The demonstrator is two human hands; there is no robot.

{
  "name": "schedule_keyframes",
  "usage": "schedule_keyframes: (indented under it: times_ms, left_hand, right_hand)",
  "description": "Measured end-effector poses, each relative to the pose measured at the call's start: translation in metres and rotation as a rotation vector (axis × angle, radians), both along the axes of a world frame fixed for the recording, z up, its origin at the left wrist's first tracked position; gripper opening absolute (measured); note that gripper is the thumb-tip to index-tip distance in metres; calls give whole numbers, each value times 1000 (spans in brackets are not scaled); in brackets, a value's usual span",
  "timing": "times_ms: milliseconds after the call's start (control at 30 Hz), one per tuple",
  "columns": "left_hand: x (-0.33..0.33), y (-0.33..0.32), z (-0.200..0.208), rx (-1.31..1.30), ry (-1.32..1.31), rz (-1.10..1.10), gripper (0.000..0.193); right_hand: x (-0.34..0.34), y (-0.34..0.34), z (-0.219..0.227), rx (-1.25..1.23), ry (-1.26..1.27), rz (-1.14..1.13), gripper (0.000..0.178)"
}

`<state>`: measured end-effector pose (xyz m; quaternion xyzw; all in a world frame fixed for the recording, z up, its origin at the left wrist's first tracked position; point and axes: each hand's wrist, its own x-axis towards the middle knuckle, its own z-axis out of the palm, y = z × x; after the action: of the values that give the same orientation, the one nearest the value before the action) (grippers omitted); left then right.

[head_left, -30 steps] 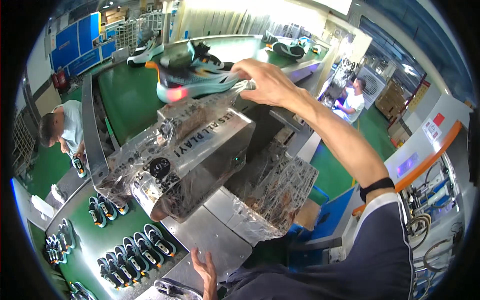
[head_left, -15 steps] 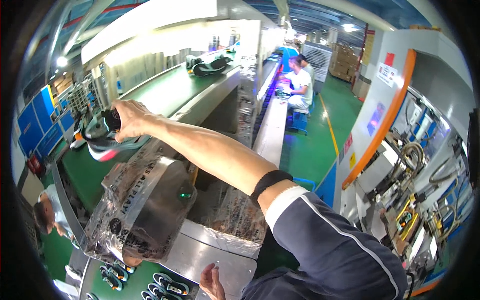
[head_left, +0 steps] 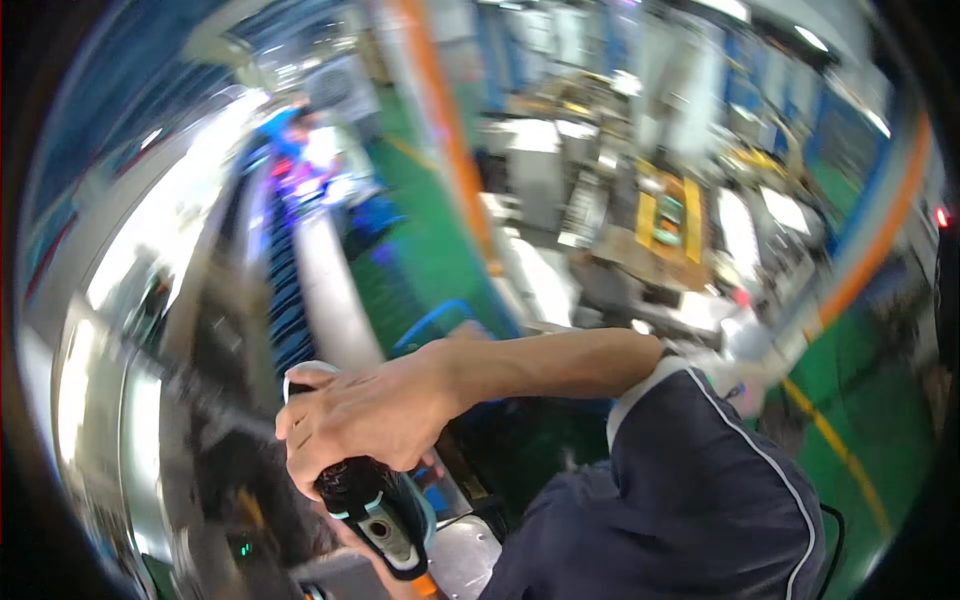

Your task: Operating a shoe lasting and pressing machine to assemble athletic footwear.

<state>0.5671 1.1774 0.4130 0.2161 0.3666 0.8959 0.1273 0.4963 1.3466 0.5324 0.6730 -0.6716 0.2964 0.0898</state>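
Observation:
In front of my body is a shoe (head_left: 385,530), black and grey with pale blue edging and an orange part at its lower end. My right hand (head_left: 375,415) grips it from above, its fingers closed over the dark collar. My left hand (head_left: 350,535) is mostly hidden beneath the shoe. Skin shows along the shoe's left side, and fingertips appear on its other side, so the hand seems wrapped round it from below. Under the shoe's lower end lies a bare metal surface (head_left: 468,555). Motion blurs much of the view.
A dark conveyor (head_left: 285,300) and a pale ledge (head_left: 330,290) run away at left, with a person working at the far end. A blue stool (head_left: 375,215) stands beside the ledge. Machinery (head_left: 600,190) with an orange-edged frame (head_left: 445,110) fills the right.
The view has swung right. My right hand has brought the shoe from over the green belt at left to close before my body. My left hand, previously free, is now at the shoe.

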Motion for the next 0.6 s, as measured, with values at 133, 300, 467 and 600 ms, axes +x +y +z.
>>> schedule_keyframes:
  times_ms: [133,300,467,600]
  left_hand:
    - [-18,100,-27,-157,-139,8,63]
    - [-27,284,-24,-489,-12,-41,39]
    - [-12,432,-46,-771,493,-372,63]
    - [-56,546,-102,-871,265,-510,64]
  right_hand:
    - [32,139,-70,-502,-258,-487,50]
    - [128,285,-160,-1262,-1269,-427,75]
    - [187,373,-196,-1452,-945,-1564,68]
    - [250,441,-227,-1627,-765,-1752,65]
